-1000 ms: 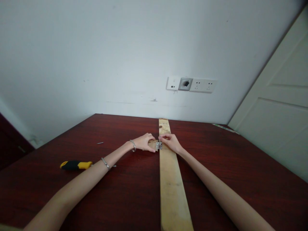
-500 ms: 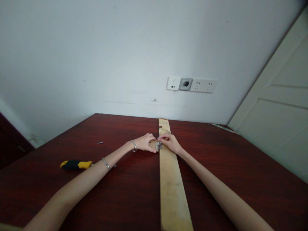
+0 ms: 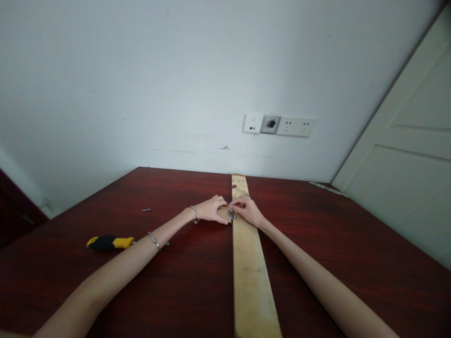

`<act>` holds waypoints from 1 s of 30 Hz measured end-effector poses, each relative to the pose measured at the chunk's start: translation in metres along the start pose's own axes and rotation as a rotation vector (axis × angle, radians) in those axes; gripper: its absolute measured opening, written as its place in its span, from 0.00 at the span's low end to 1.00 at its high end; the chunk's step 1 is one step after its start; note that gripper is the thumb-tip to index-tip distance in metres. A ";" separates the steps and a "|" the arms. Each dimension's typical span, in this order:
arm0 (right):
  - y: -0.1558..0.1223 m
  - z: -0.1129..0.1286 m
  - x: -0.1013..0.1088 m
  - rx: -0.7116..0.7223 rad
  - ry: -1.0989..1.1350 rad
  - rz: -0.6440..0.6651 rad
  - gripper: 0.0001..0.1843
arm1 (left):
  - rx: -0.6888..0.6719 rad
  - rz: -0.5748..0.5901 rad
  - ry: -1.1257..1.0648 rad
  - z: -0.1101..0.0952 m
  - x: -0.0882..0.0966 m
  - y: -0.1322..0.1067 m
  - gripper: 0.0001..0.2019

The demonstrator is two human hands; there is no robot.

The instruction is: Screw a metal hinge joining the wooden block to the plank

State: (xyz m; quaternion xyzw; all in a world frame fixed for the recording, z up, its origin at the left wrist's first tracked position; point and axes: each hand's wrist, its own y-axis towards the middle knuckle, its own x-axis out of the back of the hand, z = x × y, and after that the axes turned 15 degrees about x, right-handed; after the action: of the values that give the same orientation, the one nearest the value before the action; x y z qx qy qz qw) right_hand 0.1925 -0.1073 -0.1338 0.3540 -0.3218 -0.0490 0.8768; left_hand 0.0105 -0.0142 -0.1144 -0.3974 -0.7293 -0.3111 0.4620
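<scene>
A long pale wooden plank [image 3: 251, 272] lies lengthwise on the dark red table [image 3: 176, 281], running away from me. A small wooden block [image 3: 222, 213] sits against its left edge, and a small metal hinge [image 3: 231, 214] bridges the two. My left hand [image 3: 210, 209] rests curled over the block, fingers pressed on it. My right hand [image 3: 248, 210] lies on the plank, its fingertips pinching the hinge's top. Both hands meet at the hinge, which they partly hide.
A screwdriver with a yellow and black handle [image 3: 110, 242] lies at the left beside my left forearm. A loose screw [image 3: 145, 210] lies farther back on the left. A wall socket strip [image 3: 279, 125] is behind; a white door [image 3: 405, 164] stands at right.
Almost nothing has moved. My right fingers have shifted slightly over the hinge, and the view has dipped a little.
</scene>
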 end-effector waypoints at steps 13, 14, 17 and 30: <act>-0.001 -0.002 -0.001 0.011 -0.044 0.053 0.07 | 0.006 0.000 0.037 0.000 -0.002 0.000 0.29; -0.001 -0.002 -0.001 0.010 -0.046 0.054 0.08 | 0.006 0.001 0.039 -0.001 -0.002 0.000 0.29; -0.001 -0.002 0.000 0.015 -0.049 0.057 0.08 | 0.005 -0.001 0.038 -0.001 -0.001 0.000 0.28; -0.001 -0.002 -0.002 0.009 -0.042 0.080 0.09 | 0.011 -0.013 0.002 -0.003 0.001 -0.002 0.29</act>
State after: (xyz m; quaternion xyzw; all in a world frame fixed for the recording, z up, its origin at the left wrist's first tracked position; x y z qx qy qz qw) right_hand 0.1924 -0.1060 -0.1361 0.3436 -0.3542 -0.0201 0.8695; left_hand 0.0101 -0.0170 -0.1130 -0.3898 -0.7332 -0.3106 0.4626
